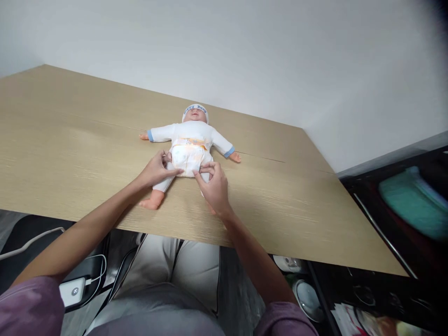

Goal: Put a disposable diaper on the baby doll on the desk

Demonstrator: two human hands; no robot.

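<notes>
A baby doll (191, 135) in a white suit and a white cap lies on its back on the wooden table (70, 140), head toward the wall. A white diaper (188, 156) with orange print wraps its hips. My left hand (156, 170) pinches the diaper's lower left edge by the doll's leg. My right hand (214, 185) pinches the diaper's lower right edge with thumb and forefinger, covering the doll's other leg. Both hands have their fingers closed on the diaper.
A white wall runs behind the table. Right of the table stands a dark shelf with a teal object (416, 200). Below the near edge are my lap, a white charger with cables (73, 289) at left, and round white items (304, 294) at right.
</notes>
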